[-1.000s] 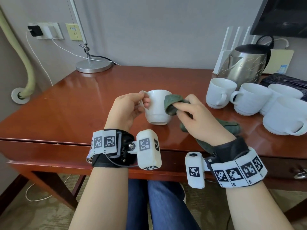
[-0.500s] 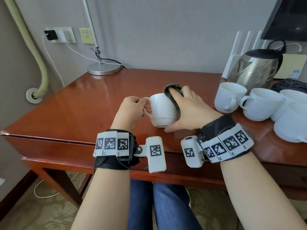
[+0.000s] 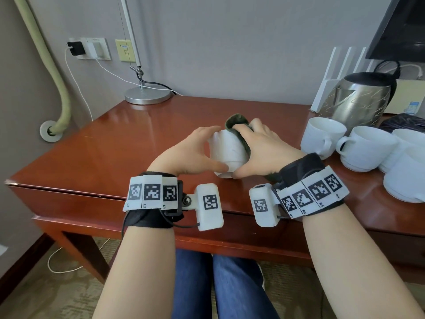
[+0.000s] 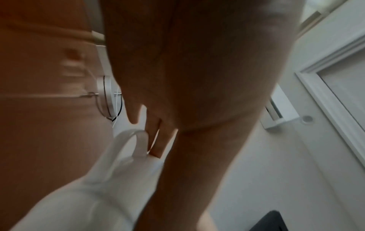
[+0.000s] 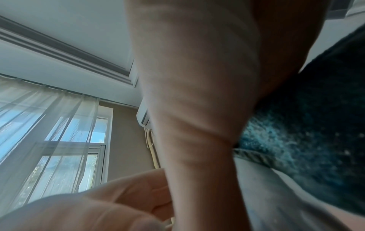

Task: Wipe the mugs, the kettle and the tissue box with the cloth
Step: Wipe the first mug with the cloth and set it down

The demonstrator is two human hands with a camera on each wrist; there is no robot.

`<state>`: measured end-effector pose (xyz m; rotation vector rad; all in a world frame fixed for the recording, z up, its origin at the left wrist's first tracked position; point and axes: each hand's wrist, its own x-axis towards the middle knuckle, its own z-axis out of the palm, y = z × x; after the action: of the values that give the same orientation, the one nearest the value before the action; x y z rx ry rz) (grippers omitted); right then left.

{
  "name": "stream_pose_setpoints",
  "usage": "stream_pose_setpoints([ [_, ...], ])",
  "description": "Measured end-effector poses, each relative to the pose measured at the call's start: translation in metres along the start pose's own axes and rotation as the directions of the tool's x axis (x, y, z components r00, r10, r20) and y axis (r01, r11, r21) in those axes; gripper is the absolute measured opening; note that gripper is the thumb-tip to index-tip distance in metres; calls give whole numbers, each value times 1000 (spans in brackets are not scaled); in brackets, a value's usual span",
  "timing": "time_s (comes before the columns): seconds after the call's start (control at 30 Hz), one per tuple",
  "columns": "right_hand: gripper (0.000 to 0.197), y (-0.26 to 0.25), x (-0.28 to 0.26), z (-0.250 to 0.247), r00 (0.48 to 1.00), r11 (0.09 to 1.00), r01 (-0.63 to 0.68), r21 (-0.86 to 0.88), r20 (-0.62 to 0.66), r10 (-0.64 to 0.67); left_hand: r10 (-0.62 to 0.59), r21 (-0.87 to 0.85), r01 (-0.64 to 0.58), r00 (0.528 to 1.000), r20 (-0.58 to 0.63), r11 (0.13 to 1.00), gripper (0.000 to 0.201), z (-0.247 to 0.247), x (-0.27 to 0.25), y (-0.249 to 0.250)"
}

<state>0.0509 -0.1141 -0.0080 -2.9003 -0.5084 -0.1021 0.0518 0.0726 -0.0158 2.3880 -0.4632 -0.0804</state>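
I am in the middle of wiping one white ceramic mug (image 3: 226, 153), which sits between my two hands near the front edge of the glossy reddish-brown wooden tabletop (image 3: 115, 143). My left hand (image 3: 184, 155) has its grip spread fairly wide, fingers at the rim and thumb low near the base, steadying the mug; the left wrist view shows the mug's handle just beside those fingers. My right hand (image 3: 259, 150) has its grip curled over the dark green terry cloth (image 3: 236, 125), pressing it against the mug's right side and over the rim.

By my judgement this is the mugs step, early in the whole job: four more white mugs (image 3: 365, 148) stand clustered at the right, and the brushed steel kettle with a black lid (image 3: 361, 100) stands behind them, none of them in my hands. A tissue box I cannot make out for certain. The next move, as I see it, calls for turning the mug with the left hand so the cloth reaches the unwiped side and the handle, while keeping it from tipping.

As for writing, the white bands on both wrists carry black square coded markers with tiny labels, too small to read surely. A small card (image 3: 412, 109) behind the kettle bears blue print that is illegible.
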Motion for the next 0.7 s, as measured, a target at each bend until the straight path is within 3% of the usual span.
stream_pose_setpoints([
  [0.17, 107, -1, 1, 0, 1000, 1000, -13, 14, -2, 13, -21, 138, 15, 999, 39, 990, 113, 6, 4, 8],
  [0.4, 111, 4, 0, 3, 1000, 1000, -6, 26, 7, 6, 33, 202, -22, 998, -52, 979, 103, 17, 10, 7],
  [0.47, 99, 8, -3, -1, 1000, 993, -17, 113, 5, 17, 59, 175, -49, 997, -52, 983, 101, 18, 10, 5],
  [0.53, 69, 13, -7, -1, 986, 944, -4, 330, -155, 58, 62, 123, -55, 997, -54, 991, 101, 20, 10, 2],
  [0.57, 49, 14, -8, 0, 952, 902, 38, 429, -291, 98, 55, 97, -49, 997, -59, 994, 100, 20, 10, 0],
  [0.63, 18, 13, -12, 4, 835, 835, 130, 535, -513, 199, 53, 61, -49, 996, -68, 997, 100, 23, 9, -3],
  [0.7, 22, 13, -17, 8, 745, 770, 182, 611, -597, 298, 63, 47, -60, 996, -66, 997, 101, 26, 9, -3],
])
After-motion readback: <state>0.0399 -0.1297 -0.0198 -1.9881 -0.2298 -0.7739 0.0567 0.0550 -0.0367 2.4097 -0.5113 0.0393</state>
